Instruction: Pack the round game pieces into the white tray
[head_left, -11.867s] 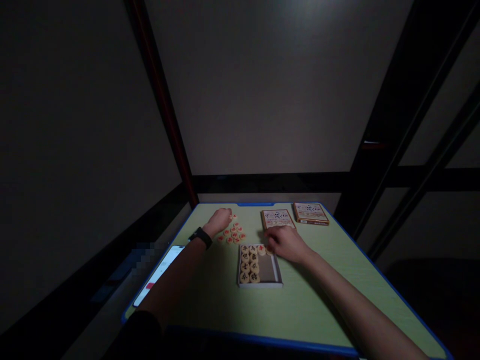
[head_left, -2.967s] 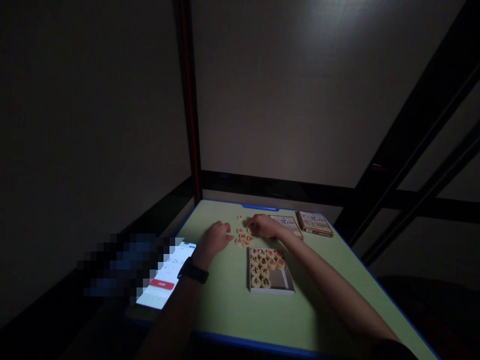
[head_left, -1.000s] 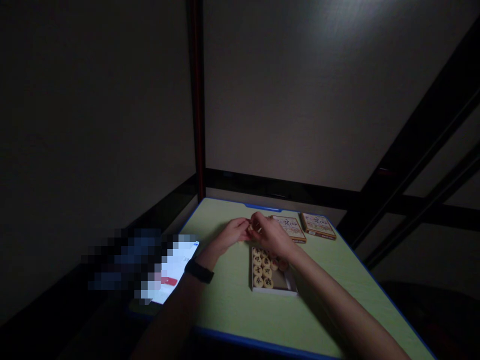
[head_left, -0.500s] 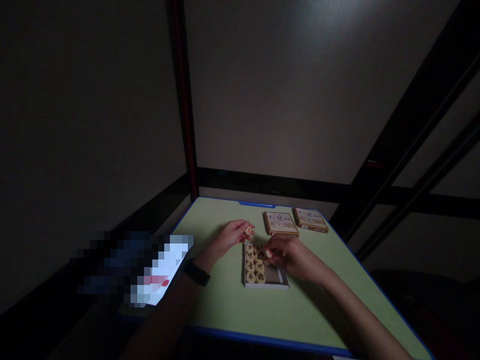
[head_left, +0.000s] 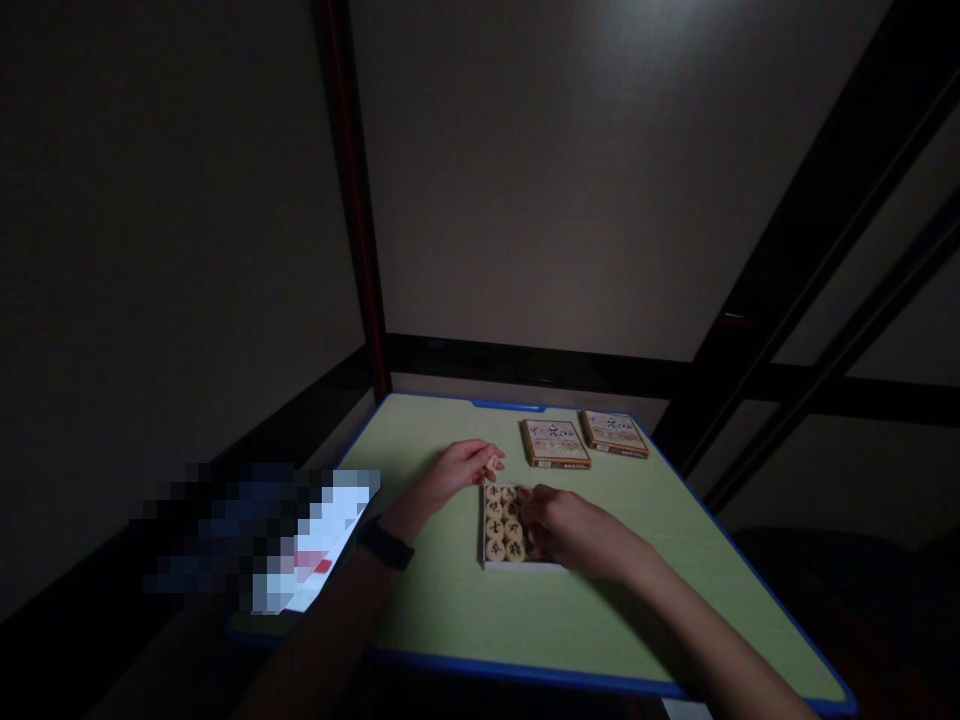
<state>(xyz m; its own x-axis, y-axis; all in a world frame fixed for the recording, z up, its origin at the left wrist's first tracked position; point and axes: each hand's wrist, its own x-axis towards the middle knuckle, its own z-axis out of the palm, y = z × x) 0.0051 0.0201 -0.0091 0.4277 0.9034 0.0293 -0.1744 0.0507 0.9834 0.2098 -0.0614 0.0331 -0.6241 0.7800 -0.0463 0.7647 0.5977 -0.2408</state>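
Observation:
A shallow white box (head_left: 484, 530) holds round wooden Chinese chess pieces (head_left: 513, 530) marked with dark characters, lined up in columns on its left side. Just past the box's far left corner, my left hand (head_left: 465, 468) is closed, pinching a small Chinese chess piece (head_left: 492, 463) at its fingertips. My right hand (head_left: 566, 528) reaches into the box from the right, fingers bent down beside the second column. Those fingers are closed around a Chinese chess piece that the hand hides from view. The box's right part is also covered by this hand.
Two flat printed boxes, one nearer (head_left: 556, 444) and one farther right (head_left: 615, 433), lie at the back of the green table (head_left: 450, 620). A bright, partly pixelated screen-like sheet (head_left: 322, 540) is at the left edge. Walls stand behind and to the left.
My right hand has lowered into the box with the Chinese chess piece, which no longer shows. My left hand keeps its piece, now turned slightly. The whole view has shifted a little.

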